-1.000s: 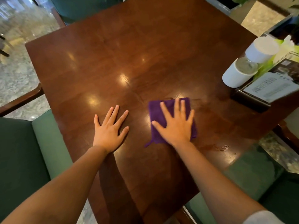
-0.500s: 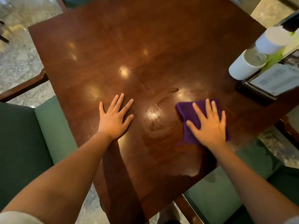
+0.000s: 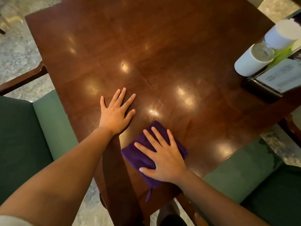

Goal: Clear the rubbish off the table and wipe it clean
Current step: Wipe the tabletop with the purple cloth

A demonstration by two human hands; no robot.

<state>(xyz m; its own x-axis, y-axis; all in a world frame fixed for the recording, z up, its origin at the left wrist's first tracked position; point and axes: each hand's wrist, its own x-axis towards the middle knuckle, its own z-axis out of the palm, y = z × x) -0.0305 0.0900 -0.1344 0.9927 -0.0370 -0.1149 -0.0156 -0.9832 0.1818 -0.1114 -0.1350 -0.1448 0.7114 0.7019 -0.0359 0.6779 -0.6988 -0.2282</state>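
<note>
Desk (image 3: 162, 54): glossy dark wood, no rubbish visible.
Cloth (image 3: 138, 159): my right hand (image 3: 164, 160) — fingers spread flat on it — pulled it back toward me.
Left hand (image 3: 116, 114): flat, holding nothing.
Meaning: near edge remains to wipe.

The table (image 3: 162, 62) is the landmark. On it, near its near corner, the cloth (image 3: 143, 159) lies under the flat right hand (image 3: 164, 160). The left hand (image 3: 116, 114) rests flat just left of the cloth and farther in. Two cylinders (image 3: 254, 61) and a card stand (image 3: 276, 80) sit at its right edge. Chairs (image 3: 24, 136) flank its near sides.
</note>
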